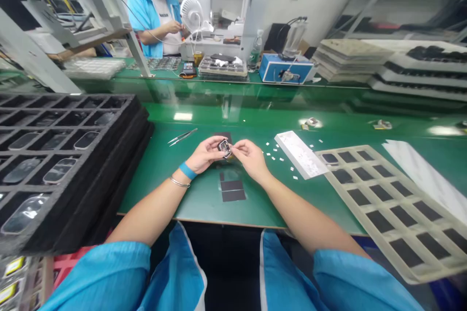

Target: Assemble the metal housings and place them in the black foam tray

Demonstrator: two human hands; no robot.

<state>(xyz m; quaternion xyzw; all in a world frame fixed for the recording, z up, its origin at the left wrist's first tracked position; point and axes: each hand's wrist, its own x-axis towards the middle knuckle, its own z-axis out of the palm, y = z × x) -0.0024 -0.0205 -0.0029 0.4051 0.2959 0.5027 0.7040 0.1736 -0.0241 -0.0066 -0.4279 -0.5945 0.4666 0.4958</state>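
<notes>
My left hand (pixel 204 155) is closed around a small watch-like housing (pixel 224 148) with a shiny rim, its inner parts facing up. My right hand (pixel 251 159) meets the housing's right edge with thumb and fingertips pinched together; what lies between them is too small to make out. Under and below the hands, black rectangular sheets (pixel 233 190) lie on the green table (pixel 204 211). Metal tweezers (pixel 182 137) rest beyond my left hand. To the right of my right hand, small white pieces (pixel 281 159) are scattered beside a shallow white box (pixel 301 154) holding more of them.
Stacked black foam trays (pixel 78 167) with glassy parts in their compartments stand at the left. A beige tray (pixel 379 177) with dark slots overhangs the table's right front edge. Across the bench are a fan (pixel 191 12), a blue box (pixel 286 69) and a co-worker (pixel 156 24).
</notes>
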